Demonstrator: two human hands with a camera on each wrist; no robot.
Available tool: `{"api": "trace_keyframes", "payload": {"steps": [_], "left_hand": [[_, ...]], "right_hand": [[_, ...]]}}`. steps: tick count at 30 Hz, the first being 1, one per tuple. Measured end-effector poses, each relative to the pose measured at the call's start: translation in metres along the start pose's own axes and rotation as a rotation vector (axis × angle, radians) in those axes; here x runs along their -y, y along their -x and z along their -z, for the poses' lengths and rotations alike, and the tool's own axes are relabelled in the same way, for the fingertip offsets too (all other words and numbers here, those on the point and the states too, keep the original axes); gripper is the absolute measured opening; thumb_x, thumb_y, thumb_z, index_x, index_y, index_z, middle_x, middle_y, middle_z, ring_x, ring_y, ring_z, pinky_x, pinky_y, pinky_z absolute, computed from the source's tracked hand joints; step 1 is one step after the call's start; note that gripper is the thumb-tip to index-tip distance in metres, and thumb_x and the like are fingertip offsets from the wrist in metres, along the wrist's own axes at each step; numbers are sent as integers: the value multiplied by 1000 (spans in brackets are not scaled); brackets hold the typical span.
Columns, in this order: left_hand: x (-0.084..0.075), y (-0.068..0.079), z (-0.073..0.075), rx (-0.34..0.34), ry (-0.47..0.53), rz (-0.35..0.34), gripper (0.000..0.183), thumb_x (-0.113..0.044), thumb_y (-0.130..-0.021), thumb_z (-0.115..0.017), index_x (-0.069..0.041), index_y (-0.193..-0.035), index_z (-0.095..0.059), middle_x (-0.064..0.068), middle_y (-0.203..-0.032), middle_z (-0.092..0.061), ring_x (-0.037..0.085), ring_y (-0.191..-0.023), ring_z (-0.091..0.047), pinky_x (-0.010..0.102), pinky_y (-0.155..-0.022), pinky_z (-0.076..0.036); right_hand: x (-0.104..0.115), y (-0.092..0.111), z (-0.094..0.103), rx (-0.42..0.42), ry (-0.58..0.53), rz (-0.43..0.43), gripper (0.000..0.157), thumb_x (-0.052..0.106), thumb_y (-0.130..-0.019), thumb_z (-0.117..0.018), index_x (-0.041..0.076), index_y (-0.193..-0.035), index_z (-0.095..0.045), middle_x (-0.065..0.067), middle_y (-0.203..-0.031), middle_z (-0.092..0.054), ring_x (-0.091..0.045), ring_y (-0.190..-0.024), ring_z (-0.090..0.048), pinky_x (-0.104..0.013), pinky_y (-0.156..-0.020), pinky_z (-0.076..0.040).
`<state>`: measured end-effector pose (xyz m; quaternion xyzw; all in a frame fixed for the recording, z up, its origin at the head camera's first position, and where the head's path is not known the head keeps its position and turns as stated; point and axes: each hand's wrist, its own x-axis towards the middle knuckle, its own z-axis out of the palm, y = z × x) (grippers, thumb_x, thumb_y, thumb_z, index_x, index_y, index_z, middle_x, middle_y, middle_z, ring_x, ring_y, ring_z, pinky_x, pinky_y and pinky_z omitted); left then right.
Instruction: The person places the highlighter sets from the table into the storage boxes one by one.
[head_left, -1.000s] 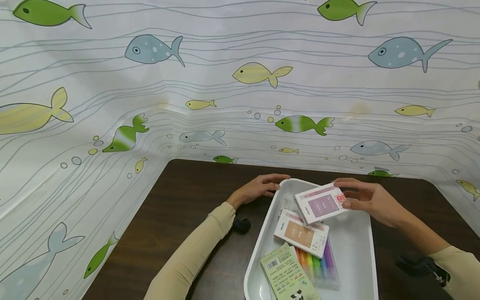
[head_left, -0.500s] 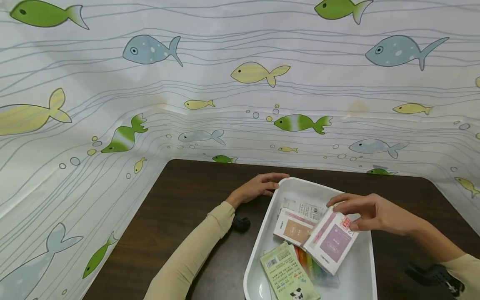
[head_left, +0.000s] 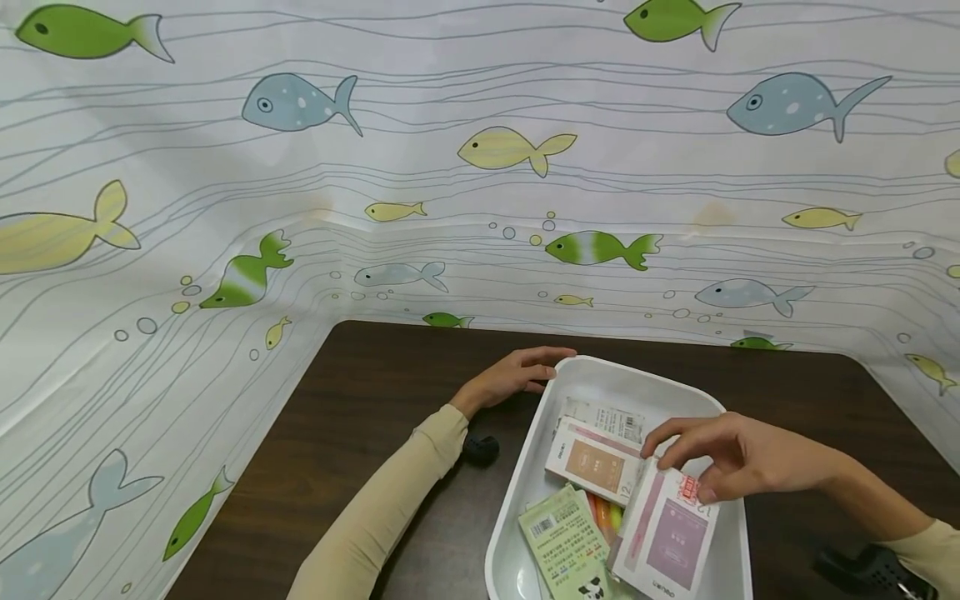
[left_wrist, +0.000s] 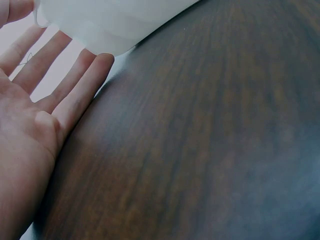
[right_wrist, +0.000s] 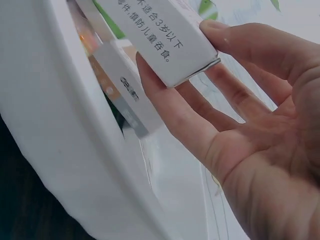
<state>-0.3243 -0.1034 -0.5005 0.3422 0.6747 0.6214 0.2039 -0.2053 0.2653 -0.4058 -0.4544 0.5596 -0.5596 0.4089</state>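
Note:
My right hand (head_left: pixel 757 458) pinches the end of a white carton with a purple panel (head_left: pixel 672 533), thumb on one side and fingers on the other. In the right wrist view, that carton (right_wrist: pixel 165 40) shows its printed narrow side. The carton is tilted above the right part of a white plastic bin (head_left: pixel 742 542). My left hand (head_left: pixel 510 379) touches the bin's far left corner; the left wrist view shows its fingers (left_wrist: pixel 82 92) fairly straight against the bin's outer wall.
Inside the bin lie a white carton with an orange-brown panel (head_left: pixel 592 465), a green printed packet (head_left: pixel 566 542), partly hidden coloured pens (head_left: pixel 603 515) and a clear printed package (head_left: pixel 611 417). The bin stands on a dark wooden table (head_left: pixel 300 467), before a fish-patterned curtain (head_left: pixel 420 133).
My right hand has brought the purple-panel carton toward me and turned it, moving it off the orange-brown carton and over the pens. My left hand has stayed at the corner.

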Motion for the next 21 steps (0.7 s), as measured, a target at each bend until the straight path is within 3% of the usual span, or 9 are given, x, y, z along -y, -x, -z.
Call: {"api": "trace_keyframes", "payload": {"steps": [5,7,11,13,16,21], "left_hand": [[1,2,-1,1,5,1,46,-24,-107,-56,-24,-152,-50,-7,-150,-50,20,-128,-55,41,-98,-51],[1,3,-2,2,5,2,46,-24,-107,-56,-24,-153,-50,-7,-149,-51,20,-128,-56,41,-98,-51],[-2,4,-1,0,3,1,48,-24,-106,-57,-23,-153,-49,-5,-150,-50,21,-129,-55,41,-98,-50],[-2,5,-1,-3,2,2,48,-24,-106,-57,-23,-153,-49,-5,-151,-49,21,-129,-55,41,-99,-50],[-1,5,0,-6,8,5,48,-23,-106,-57,-23,-153,-49,-5,-151,-49,22,-129,-55,42,-99,-50],[2,5,1,9,8,6,47,-23,-106,-56,-23,-153,-49,-5,-151,-49,21,-130,-54,42,-99,-50]], "right_hand": [[1,-9,-11,80,5,-30,46,-20,-94,-49,-5,-138,-55,-29,-151,-33,-41,-123,-51,-52,-85,-56],[4,-10,-17,114,49,-50,47,-17,-95,-50,-2,-139,-55,-27,-152,-35,-38,-127,-50,-49,-91,-54],[14,-10,-23,109,319,-36,50,-10,-95,-57,6,-142,-58,-19,-152,-45,-34,-134,-47,-42,-102,-47],[20,-5,-21,51,453,7,53,-10,-92,-59,7,-142,-59,-18,-150,-49,-32,-137,-46,-40,-104,-44],[23,4,-16,-102,610,86,56,-13,-87,-63,6,-140,-61,-18,-145,-54,-30,-135,-49,-38,-100,-47],[18,18,-14,-348,796,94,54,-12,-87,-68,5,-138,-62,-15,-140,-59,-24,-133,-52,-32,-98,-47]]}}
